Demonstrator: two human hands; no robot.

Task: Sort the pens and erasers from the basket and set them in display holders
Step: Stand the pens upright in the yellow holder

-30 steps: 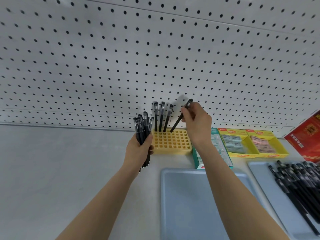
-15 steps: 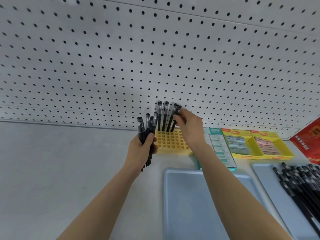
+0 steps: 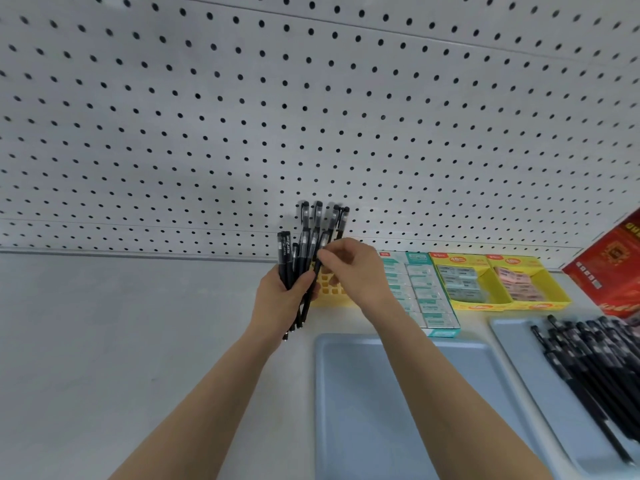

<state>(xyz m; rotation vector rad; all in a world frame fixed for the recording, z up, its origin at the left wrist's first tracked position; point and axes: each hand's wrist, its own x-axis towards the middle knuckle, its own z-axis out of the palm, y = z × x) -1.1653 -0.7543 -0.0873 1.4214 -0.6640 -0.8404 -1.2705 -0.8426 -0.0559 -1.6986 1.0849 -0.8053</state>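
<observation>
My left hand (image 3: 282, 299) grips a bundle of black pens (image 3: 294, 261); my right hand (image 3: 349, 268) pinches one pen (image 3: 317, 268) from it, before the yellow holder (image 3: 329, 292).

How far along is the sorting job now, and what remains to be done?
Done: four upright pens stand in the yellow holder, and erasers lie in the boxes beside it. In hand: the left hand grips a bunch of pens; the right hand pinches one pen from it. Left: the holder holes that show are empty, and many loose pens lie on the right tray.
</observation>
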